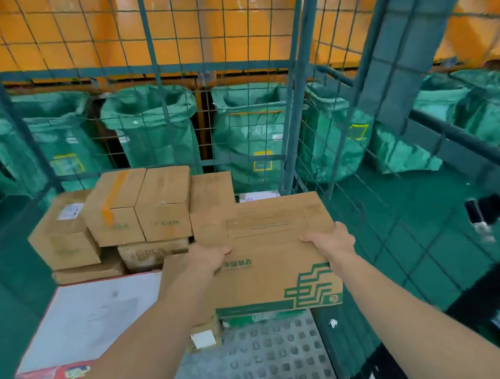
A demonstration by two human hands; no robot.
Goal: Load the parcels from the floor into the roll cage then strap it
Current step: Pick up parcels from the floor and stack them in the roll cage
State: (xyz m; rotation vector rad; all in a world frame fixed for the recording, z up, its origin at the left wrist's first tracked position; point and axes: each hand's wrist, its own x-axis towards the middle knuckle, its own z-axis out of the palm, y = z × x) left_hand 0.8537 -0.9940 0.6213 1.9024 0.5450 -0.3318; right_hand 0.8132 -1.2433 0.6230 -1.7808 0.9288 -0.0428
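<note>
Studded roll cage base [264, 370]: cardboard parcels [137, 203] stacked at back; flat white box [94, 315] front L.

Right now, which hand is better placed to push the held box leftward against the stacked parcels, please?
The right hand, probably: it grips the box on the edge away from the stacked parcels; the left hand grips the side facing them.

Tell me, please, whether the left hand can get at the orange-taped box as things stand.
Probably not yet: the left hand and right hand both grip the green-printed carton. The path to the orange-taped box looks open once that carton is set down.
</note>
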